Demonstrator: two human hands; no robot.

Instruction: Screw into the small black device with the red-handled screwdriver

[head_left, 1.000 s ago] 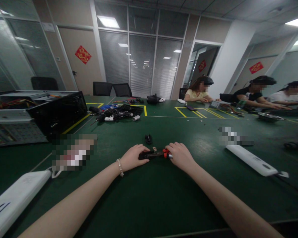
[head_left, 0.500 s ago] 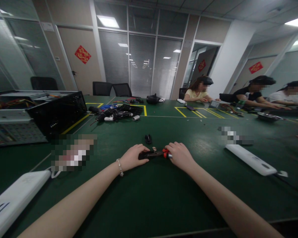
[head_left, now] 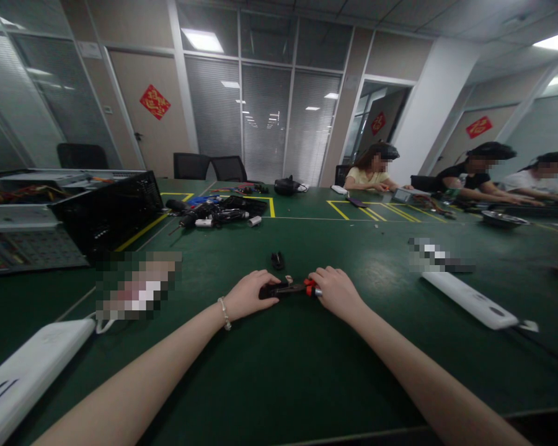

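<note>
My right hand (head_left: pixel 338 290) is closed round the red handles of a pair of pliers (head_left: pixel 296 288), whose jaws point left. In my left hand (head_left: pixel 253 293) is a small black part (head_left: pixel 270 290), pinched between thumb and fingers; its exact kind is hard to make out. The plier jaws meet this part at its right end. Just behind it a small pale piece (head_left: pixel 289 279) shows. A second small black piece (head_left: pixel 278 260) lies on the green table (head_left: pixel 279 378), a little beyond my hands.
An open computer case (head_left: pixel 106 217) stands at the left. Behind my hands lies a heap of cables and tools (head_left: pixel 218 210). White power strips (head_left: pixel 469 299) lie at both sides. A metal bowl (head_left: pixel 504 218) sits at the right, and several people work at the far right.
Both hands, the pliers and the black part hold almost the same place. At the far right, people's hands have shifted slightly.
</note>
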